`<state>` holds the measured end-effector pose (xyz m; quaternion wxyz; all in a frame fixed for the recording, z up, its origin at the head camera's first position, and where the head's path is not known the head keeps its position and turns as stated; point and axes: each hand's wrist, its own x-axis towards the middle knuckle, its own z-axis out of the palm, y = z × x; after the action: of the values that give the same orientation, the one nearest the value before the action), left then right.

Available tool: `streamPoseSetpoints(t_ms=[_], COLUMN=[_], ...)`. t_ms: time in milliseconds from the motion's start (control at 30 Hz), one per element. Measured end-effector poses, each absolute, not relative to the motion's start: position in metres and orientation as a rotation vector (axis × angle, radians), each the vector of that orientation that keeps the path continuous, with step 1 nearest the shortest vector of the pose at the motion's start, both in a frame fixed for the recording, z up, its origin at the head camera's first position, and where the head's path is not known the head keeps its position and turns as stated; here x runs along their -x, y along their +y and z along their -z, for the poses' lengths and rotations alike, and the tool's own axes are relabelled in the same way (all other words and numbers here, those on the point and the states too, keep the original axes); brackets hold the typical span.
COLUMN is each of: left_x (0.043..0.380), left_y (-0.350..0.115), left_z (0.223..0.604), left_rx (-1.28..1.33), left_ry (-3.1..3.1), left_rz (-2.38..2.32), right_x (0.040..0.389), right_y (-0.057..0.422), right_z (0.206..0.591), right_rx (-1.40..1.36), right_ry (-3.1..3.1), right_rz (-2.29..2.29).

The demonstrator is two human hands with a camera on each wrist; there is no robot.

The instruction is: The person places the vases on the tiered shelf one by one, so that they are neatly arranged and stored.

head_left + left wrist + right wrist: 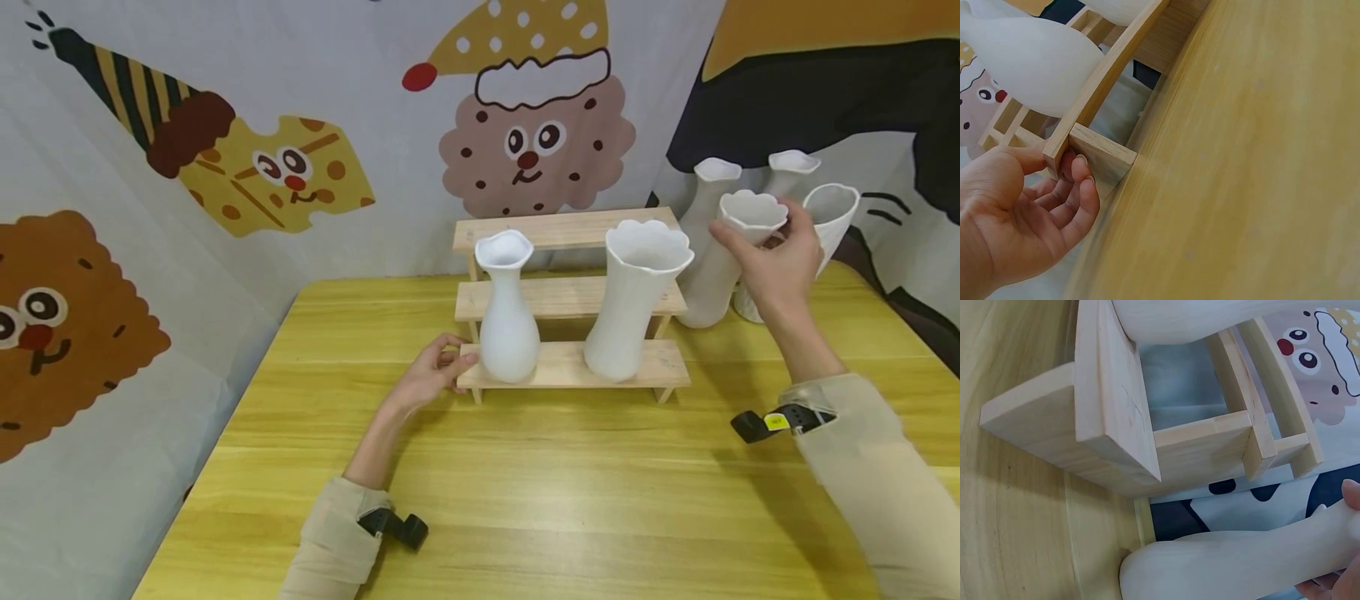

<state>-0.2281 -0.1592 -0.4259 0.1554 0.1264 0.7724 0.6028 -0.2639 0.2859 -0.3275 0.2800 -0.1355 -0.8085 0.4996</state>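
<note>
Beige sleeve (873, 467) foremost — held vase (752, 220) is white, scalloped.

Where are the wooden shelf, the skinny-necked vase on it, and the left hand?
Wooden shelf (562, 365), head view: lowest step.
Skinny-necked vase (510, 335), head view: rounded body.
Left hand (431, 374), head view: middle of the hand.

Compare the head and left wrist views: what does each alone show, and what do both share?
Only the head view shows the right hand holding a vase near its rim, and the cheese drawing. Only the left wrist view plainly shows the palm of the left hand. Both share that hand at one end of the wooden stand, the white vase nearest it, the table and the pink cookie drawing.
</note>
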Motion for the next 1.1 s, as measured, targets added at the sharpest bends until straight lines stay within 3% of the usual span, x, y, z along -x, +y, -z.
streamPoseSetpoints(t_ms=[400,1100], left_x=[0.226,0.224], left_y=[-0.159,-0.159], left_z=[0.426,0.424], left_rx=[-0.362,-0.361], left_ry=[2.206,2.194], left_rz=[-1.746,-1.744], right_x=[0.251,0.204], right_y=[0.276,0.255], right_z=[0.310,0.243], right_rx=[0.279,0.135], right_ry=[-1.940,-1.791], right_rz=[-1.383,-1.264])
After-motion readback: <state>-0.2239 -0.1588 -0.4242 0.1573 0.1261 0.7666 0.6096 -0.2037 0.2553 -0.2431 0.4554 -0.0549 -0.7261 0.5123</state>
